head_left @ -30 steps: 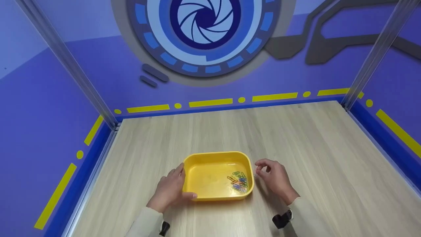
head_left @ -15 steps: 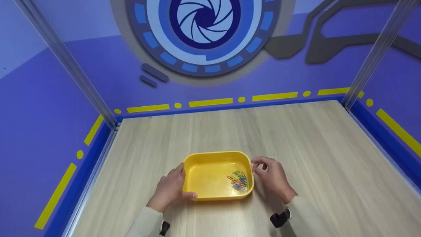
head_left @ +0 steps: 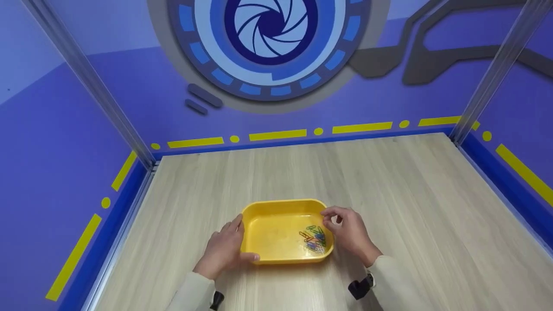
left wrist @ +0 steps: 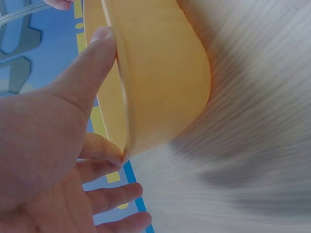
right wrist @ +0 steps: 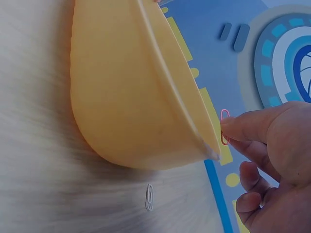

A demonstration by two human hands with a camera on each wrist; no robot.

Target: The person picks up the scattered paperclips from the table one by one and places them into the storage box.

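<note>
A yellow plastic bin (head_left: 272, 235) stands on the table, with several coloured paper clips (head_left: 315, 242) heaped in its right end. My left hand (head_left: 222, 250) holds the bin's left end, thumb over the near rim and index finger at the far part of the rim; the other fingers stick out straight. Over the right rim is my right hand (head_left: 351, 231). Its thumb and index finger pinch a pink paper clip (right wrist: 224, 141), seen upright in the right wrist view; the remaining fingers are curled in.
A white paper clip (right wrist: 149, 197) lies on the table just outside the bin's right end. Wood-grain tabletop (head_left: 302, 172) surrounds the bin. Blue panels with a printed back wall (head_left: 268, 116) enclose the table on the back and both sides.
My right hand has moved left, from beside the bin's right end to over its rim. My left hand and the bin have stayed in place.
</note>
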